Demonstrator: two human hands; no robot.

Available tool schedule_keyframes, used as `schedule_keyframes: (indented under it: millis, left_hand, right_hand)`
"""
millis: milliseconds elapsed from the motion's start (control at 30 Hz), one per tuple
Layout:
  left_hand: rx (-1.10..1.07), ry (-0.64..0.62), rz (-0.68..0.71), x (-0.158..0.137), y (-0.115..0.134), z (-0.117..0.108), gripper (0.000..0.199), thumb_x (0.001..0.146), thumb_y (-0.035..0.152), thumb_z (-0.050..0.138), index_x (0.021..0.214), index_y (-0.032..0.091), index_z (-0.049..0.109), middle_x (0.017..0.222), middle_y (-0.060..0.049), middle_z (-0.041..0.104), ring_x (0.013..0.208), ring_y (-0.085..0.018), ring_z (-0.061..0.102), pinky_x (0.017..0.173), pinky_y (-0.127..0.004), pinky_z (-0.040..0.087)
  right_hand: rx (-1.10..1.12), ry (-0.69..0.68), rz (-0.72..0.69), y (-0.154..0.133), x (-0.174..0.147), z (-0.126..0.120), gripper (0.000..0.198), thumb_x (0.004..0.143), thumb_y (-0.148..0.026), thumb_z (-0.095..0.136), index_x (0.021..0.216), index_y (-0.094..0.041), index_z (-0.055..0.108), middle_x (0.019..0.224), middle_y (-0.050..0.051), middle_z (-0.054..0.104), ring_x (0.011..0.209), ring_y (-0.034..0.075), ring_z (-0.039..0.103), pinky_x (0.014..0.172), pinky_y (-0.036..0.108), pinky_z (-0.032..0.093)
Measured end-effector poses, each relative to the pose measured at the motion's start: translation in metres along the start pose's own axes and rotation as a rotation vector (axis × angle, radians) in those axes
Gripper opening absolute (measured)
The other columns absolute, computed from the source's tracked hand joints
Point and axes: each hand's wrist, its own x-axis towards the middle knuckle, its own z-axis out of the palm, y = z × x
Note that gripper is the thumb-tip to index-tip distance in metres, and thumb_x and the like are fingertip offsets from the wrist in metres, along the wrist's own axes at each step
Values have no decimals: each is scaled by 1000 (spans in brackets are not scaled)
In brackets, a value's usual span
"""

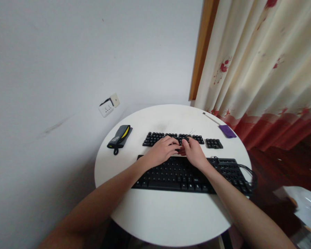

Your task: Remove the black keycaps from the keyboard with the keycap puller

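My right hand [195, 151] is closed around a small black wire keycap puller [186, 139], whose thin wires stick up past the fingers. Against its fingertips, my left hand [163, 150] is curled with the fingers pinched together; what lies between them is too small to make out. Both hands are just above the far edge of a black keyboard [166, 174]. Many of its upper key places look bare, while the space bar is in place. Behind the hands lie rows of loose black keycaps [155, 138], with a separate block of number keycaps [214, 143] to the right.
A round white table [168, 214] bears everything. On its left lies a grey and black pouch [120, 136] with a yellow edge. A thin brush [211, 118] and a purple cloth [227, 131] lie at the far right. The keyboard's coiled cable [248, 173] hangs near the right edge.
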Motion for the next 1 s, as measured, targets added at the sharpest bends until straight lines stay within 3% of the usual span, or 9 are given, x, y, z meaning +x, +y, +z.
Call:
schedule_keyframes:
  millis: [200, 433, 867, 1000]
  left_hand:
    - [87, 19, 2, 0, 5, 0, 18, 92, 23, 61, 110, 22, 67, 123, -7, 56, 117, -24, 48, 101, -44, 44]
    - [189, 4, -6, 0, 9, 0, 18, 94, 22, 58, 110, 20, 66, 128, -8, 54, 119, -25, 45, 100, -45, 44]
    - [181, 11, 12, 0, 6, 3, 13, 92, 25, 63, 102, 17, 66, 129, -9, 53, 121, -26, 44, 103, -44, 43]
    - [138, 37, 25, 1, 5, 2, 13, 91, 24, 63, 104, 19, 65, 125, -7, 55, 120, -25, 45, 104, -43, 43]
  right_hand:
    - [-141, 20, -96, 5, 1, 0, 25, 100, -39, 40, 90, -20, 53, 75, 8, 69, 63, 20, 68, 58, 31, 55]
    - [-143, 45, -88, 6, 1, 0, 30, 100, -45, 39, 90, -20, 53, 72, 8, 68, 61, 21, 68, 56, 31, 53]
    - [-208, 48, -80, 6, -1, 2, 28, 99, -40, 42, 86, -19, 56, 75, 10, 70, 65, 21, 68, 57, 29, 52]
    - [-163, 59, -97, 5, 0, 2, 31, 98, -43, 43, 83, -19, 57, 67, 7, 69, 59, 20, 67, 54, 28, 50]
